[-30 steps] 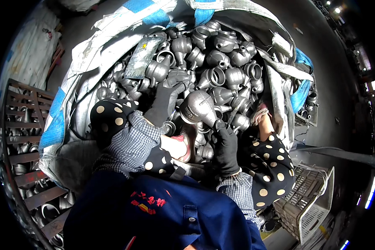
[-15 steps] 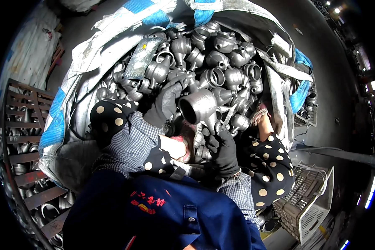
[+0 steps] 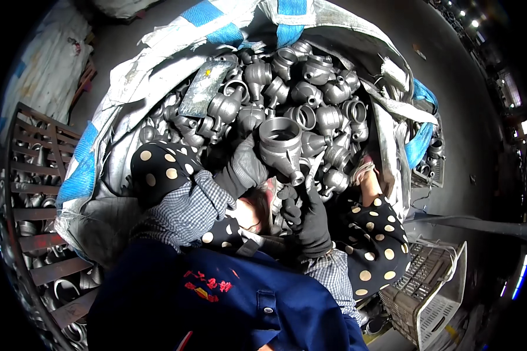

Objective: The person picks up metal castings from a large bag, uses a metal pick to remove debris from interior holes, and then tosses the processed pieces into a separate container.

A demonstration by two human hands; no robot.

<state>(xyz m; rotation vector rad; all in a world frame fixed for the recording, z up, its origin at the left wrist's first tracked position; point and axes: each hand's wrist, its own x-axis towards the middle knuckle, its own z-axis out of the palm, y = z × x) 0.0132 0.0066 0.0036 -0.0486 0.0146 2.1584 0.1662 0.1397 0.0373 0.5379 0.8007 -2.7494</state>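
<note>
My left hand point(image 3: 244, 168), in a grey glove, grips the left side of a grey metal pipe fitting point(image 3: 280, 149); its fingers are partly hidden behind the piece. The fitting's wide round mouth tilts up toward me, and its narrow spout points down and right. My right hand point(image 3: 311, 221), in a darker glove, is closed round a thin tool whose flat pale blade point(image 3: 315, 168) sticks up beside the spout. What its handle looks like is hidden in the glove. Beyond both hands lies a heap of similar fittings point(image 3: 328, 119) inside a big white woven sack point(image 3: 136, 82).
A flat scuffed plate point(image 3: 205, 88) lies on the heap. Blue straps point(image 3: 420, 146) hang from the sack's rim. At left stands a rusty metal crate point(image 3: 38, 190) of fittings; at lower right, a plastic crate point(image 3: 430, 292). My knees in dotted cloth flank the sack's near side.
My left hand has drawn back from over the heap and taken hold of the fitting. The fitting has turned from mouth facing left to mouth up. The blade stays beside it.
</note>
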